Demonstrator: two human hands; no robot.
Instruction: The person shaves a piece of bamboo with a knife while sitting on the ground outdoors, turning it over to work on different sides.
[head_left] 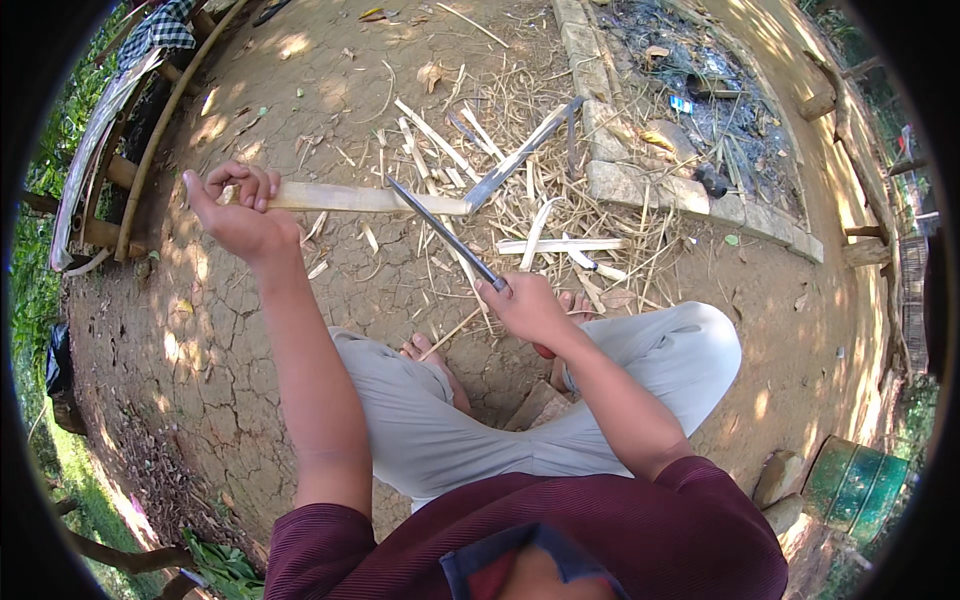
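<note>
My left hand (245, 205) is closed round one end of a flat, pale bamboo strip (335, 197), held out level to the right. In my right hand (530, 310) is a long dark-bladed knife (445, 232); a bit of its red handle shows below the fist. The blade points up and to the left and crosses the strip towards its far end; whether it touches cannot be told. There the strip meets a grey and pale angled piece (525, 150) that slants away to the right. Below lie shavings and split pieces (560, 245).
Cracked bare earth lies around my bare feet (435, 365). A low brick border (640, 190) encloses an ash patch (700, 80) at the far right. To the left stands a pole-framed bench (120, 170). A green drum (855, 490) lies at the lower right beside stones.
</note>
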